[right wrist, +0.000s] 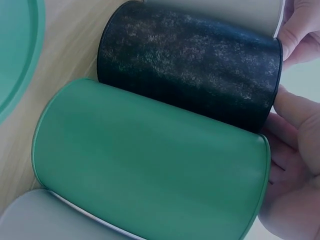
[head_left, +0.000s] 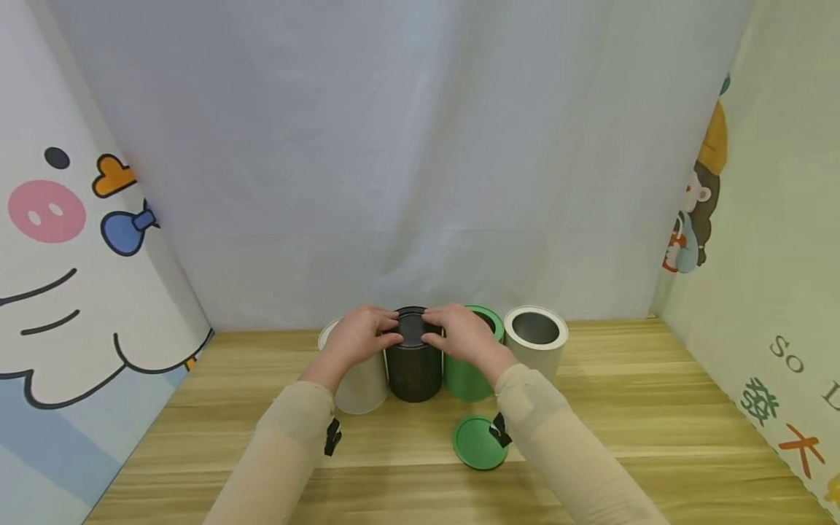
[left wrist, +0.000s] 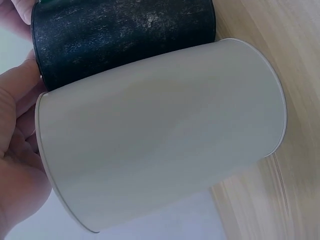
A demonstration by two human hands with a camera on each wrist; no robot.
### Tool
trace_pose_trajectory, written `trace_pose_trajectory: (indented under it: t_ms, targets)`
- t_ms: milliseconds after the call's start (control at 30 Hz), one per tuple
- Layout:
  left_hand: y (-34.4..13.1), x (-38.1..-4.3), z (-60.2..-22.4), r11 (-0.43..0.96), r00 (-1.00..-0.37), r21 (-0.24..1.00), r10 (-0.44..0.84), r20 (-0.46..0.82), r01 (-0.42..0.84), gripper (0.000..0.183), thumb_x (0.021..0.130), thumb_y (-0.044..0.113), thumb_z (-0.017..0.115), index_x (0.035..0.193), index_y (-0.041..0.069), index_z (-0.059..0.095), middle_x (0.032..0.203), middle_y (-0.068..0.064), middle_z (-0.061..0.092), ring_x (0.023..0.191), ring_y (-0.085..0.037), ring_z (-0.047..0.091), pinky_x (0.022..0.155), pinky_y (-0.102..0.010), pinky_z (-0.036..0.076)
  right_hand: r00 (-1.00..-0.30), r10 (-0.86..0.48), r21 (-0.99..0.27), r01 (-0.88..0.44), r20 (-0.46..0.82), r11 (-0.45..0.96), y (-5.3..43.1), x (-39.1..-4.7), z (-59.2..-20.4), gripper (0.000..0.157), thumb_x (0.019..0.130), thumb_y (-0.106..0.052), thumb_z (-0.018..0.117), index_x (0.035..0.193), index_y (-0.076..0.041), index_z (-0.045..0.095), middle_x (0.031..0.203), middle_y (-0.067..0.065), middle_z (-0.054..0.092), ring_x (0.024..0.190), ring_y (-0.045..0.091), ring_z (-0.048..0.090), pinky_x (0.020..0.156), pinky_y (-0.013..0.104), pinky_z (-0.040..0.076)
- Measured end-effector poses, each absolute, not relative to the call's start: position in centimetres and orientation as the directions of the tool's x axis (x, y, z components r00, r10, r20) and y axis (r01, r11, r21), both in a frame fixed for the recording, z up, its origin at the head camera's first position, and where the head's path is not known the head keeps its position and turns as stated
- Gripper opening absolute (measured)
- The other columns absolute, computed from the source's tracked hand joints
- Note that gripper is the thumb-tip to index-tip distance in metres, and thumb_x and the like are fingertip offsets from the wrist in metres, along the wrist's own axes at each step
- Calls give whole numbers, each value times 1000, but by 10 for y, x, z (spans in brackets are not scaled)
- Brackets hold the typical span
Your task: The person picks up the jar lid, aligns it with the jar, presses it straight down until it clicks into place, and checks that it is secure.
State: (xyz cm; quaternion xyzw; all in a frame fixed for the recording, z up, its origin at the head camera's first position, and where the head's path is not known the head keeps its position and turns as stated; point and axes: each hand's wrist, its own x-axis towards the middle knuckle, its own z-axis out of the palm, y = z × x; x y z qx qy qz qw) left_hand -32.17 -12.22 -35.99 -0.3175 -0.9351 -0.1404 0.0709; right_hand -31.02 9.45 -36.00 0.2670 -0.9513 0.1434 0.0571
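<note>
Evidently mid-job at the table's (head_left: pixel 623 415) far edge, where four cans stand upright in a row. Both hands at the black can (head_left: pixel 415 375), second from the left: left hand (head_left: pixel 357 337) and right hand (head_left: pixel 469 337) each have fingers extended, thumb spread apart, tips touching its top from opposite sides; no firm pinch visible. What looks like a black lid (head_left: pixel 411 329) sits in that rim; whether fully seated, cannot tell.

Remaining state: green can (head_left: pixel 467 379), just right of the black one, uncovered; green lid (head_left: pixel 479 442) lies flat nearer the table's near edge. Right-end white can (head_left: pixel 541 357) also uncovered, no white lid seen. Left-end white can (head_left: pixel 361 386): top mostly behind the left hand, state unclear. Judgement: partway along, black can the current step, green lid apart from its can.
</note>
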Motion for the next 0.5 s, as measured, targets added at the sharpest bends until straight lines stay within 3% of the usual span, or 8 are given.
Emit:
trace_pose_trajectory:
  t_ms: [500]
  targets:
    - [-123, -323, -356, 762, -782, 180, 593, 193, 622, 33, 93, 24, 70, 117, 1, 73, 129, -12, 65, 116, -33, 59, 99, -46, 48, -847, -506, -246, -532, 163, 810, 96, -312, -359, 46, 98, -29, 64, 137, -6, 60, 139, 9, 58, 129, 30, 51, 107, 43, 41]
